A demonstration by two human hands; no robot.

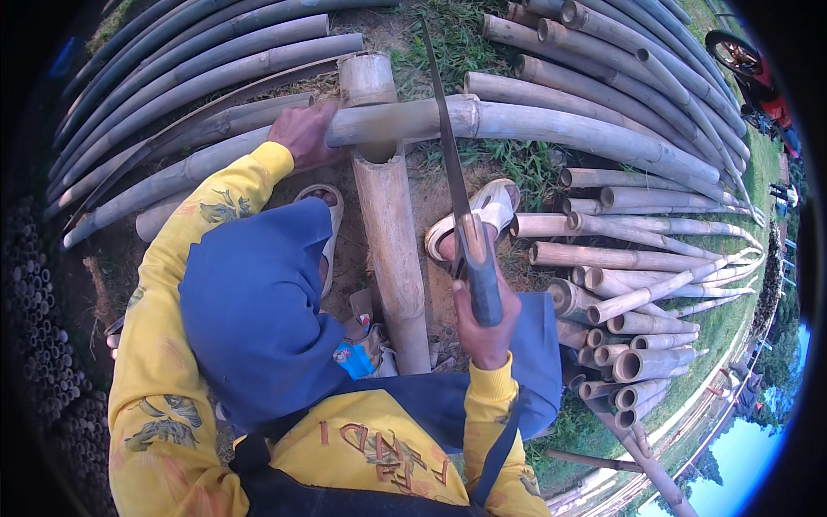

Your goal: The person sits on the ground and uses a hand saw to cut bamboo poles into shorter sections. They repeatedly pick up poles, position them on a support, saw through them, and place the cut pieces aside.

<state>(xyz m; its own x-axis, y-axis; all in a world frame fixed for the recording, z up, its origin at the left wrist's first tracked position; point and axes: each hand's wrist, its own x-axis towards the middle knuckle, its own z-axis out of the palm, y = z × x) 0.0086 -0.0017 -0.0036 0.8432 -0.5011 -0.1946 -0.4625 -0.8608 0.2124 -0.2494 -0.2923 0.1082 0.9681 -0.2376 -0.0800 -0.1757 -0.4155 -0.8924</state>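
Note:
My right hand [488,326] is closed round the dark handle of a hand saw [451,155]. The long blade points away from me and passes over a bamboo pole [560,123], close to a joint in it; whether the teeth touch the pole cannot be made out. My left hand [305,135] grips that pole near its left end, fingers wrapped over it. The pole lies crosswise in a notch of a thicker bamboo post [392,233], which runs between my sandalled feet.
Long bamboo poles [233,56] lie at the far left, more [603,52] at the far right. Shorter cut pieces [642,365] are stacked right. Many small bamboo ends [43,319] sit at the left edge. A blue packet [353,359] lies near the post's base. A red motorcycle [767,86] stands far right.

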